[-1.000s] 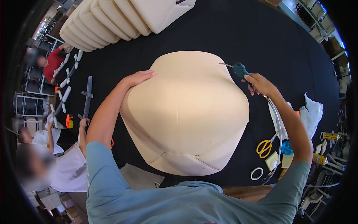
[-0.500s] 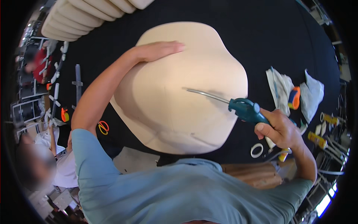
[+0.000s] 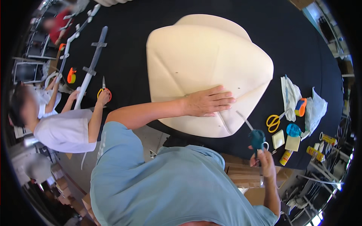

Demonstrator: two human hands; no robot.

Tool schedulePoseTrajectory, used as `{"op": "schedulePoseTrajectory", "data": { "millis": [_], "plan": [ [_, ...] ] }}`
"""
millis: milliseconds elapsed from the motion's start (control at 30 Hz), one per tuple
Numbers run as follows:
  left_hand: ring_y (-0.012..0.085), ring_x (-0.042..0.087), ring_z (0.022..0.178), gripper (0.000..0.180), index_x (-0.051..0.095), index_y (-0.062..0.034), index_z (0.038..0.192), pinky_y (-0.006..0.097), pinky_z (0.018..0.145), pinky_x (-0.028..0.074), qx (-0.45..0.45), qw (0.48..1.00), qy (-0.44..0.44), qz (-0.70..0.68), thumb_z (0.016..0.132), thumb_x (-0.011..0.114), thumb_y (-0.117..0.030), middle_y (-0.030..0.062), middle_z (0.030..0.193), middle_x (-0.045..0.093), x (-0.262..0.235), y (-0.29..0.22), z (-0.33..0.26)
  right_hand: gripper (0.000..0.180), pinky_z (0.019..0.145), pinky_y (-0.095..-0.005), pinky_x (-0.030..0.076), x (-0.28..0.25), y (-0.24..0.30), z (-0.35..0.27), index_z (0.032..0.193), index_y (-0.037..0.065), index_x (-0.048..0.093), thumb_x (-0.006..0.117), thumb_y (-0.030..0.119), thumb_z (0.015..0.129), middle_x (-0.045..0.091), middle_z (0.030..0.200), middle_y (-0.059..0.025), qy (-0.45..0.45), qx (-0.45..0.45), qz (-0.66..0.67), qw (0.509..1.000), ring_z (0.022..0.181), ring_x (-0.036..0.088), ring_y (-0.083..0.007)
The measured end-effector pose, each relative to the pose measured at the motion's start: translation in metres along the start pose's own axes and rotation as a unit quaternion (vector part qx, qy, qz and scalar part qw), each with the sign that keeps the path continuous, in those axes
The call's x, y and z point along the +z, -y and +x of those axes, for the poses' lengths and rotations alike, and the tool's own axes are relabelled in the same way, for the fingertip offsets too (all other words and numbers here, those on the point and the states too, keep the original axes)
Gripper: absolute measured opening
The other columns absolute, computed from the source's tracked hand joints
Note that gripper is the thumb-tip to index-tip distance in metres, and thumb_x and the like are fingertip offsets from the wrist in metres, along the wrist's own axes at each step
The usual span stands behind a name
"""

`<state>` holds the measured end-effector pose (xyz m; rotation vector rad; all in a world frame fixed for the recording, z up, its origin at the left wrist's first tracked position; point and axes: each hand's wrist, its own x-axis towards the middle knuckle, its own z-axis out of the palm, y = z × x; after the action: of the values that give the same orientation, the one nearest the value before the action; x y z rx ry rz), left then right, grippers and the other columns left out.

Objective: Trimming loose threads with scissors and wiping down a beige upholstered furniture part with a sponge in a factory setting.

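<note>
Black cloth (image 3: pixel 120 67) covers the table across most of my view, its near edge curving by the wearer's blue shirt (image 3: pixel 181 180). Below that edge I make out cardboard boxes (image 3: pixel 245 171), and metal racks (image 3: pixel 333 165) crowd the right rim, bent by the lens. The cream shell (image 3: pixel 203 56) sits mid-table, straight ahead of the wearer. On it I see the left hand (image 3: pixel 209 101) lying flat, fingers extended, grasping nothing; its forearm blocks part of the shell's near side from me. The right hand (image 3: pixel 265 162) is clenched round the handle of a teal tool (image 3: pixel 257 137), whose thin rod points at the shell's near right corner; whether the tip touches, I cannot tell. Behind the tool a white ring (image 3: pixel 266 145) is partly hidden.

To the right lie yellow-handled scissors (image 3: pixel 272 123), a blue roll (image 3: pixel 293 130), pale blocks (image 3: pixel 278 139) and crumpled plastic (image 3: pixel 316 111). Over on the left, a co-worker in white (image 3: pixel 64 130) holds orange-handled scissors (image 3: pixel 104 94) beside a long tube (image 3: pixel 86 84).
</note>
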<state>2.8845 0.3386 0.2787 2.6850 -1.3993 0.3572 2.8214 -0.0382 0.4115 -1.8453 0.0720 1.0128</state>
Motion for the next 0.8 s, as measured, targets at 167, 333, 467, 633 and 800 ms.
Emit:
{"op": "schedulePoseTrajectory", "data": {
  "millis": [167, 333, 467, 633, 800],
  "plan": [
    [0.0322, 0.025, 0.153, 0.069, 0.047, -0.0198, 0.15, 0.06, 0.123, 0.013, -0.206, 0.975, -0.085, 0.005, 0.092, 0.062, -0.053, 0.0099, 0.162, 0.035, -0.036, 0.059, -0.081, 0.05, 0.059, -0.0243, 0.041, 0.054, 0.026, 0.04, 0.13, -0.002, 0.061, 0.041, 0.038, 0.108, 0.058, 0.067, -0.0012, 0.028, -0.127, -0.036, 0.991, 0.062, 0.052, -0.0078],
    [0.0294, 0.05, 0.132, 0.058, 0.054, -0.0076, 0.141, 0.047, 0.111, 0.038, -0.528, 0.774, -0.301, -0.177, 0.101, 0.055, -0.05, 0.0159, 0.143, 0.055, -0.047, 0.132, -0.128, 0.045, 0.058, -0.0254, 0.04, 0.11, 0.082, 0.103, 0.128, 0.0, 0.062, 0.04, 0.035, 0.109, 0.057, 0.066, -0.0008, -0.025, -0.243, -0.068, 0.967, 0.061, 0.05, -0.0079],
    [0.0206, 0.066, 0.099, 0.047, 0.066, 0.0019, 0.116, 0.036, 0.088, 0.05, -0.552, 0.599, -0.45, -0.365, 0.106, 0.05, -0.041, 0.0163, 0.103, 0.072, -0.006, 0.11, -0.141, 0.036, 0.061, -0.0285, 0.043, 0.17, 0.081, 0.119, 0.124, 0.001, 0.062, 0.045, 0.028, 0.109, 0.057, 0.066, -0.0018, -0.003, -0.246, -0.09, 0.965, 0.062, 0.054, -0.0106],
    [0.0188, 0.06, 0.077, 0.052, 0.067, 0.0038, 0.093, 0.034, 0.075, 0.049, -0.563, 0.58, -0.439, -0.393, 0.107, 0.049, -0.043, 0.0114, 0.082, 0.068, 0.048, 0.025, -0.182, 0.033, 0.062, -0.0317, 0.047, 0.223, -0.001, 0.089, 0.119, -0.001, 0.063, 0.047, 0.025, 0.108, 0.058, 0.064, -0.0052, 0.055, -0.176, -0.107, 0.977, 0.061, 0.058, -0.014],
    [0.0263, 0.069, 0.088, 0.049, 0.065, 0.0006, 0.108, 0.038, 0.083, 0.053, -0.653, 0.541, -0.357, -0.392, 0.091, 0.073, -0.045, 0.0135, 0.092, 0.072, 0.096, -0.062, -0.213, 0.035, 0.056, -0.0265, 0.044, 0.225, -0.056, 0.069, 0.121, -0.001, 0.062, 0.045, 0.027, 0.108, 0.056, 0.064, -0.001, 0.012, -0.131, -0.059, 0.99, 0.059, 0.054, -0.0091]
  ]
}}
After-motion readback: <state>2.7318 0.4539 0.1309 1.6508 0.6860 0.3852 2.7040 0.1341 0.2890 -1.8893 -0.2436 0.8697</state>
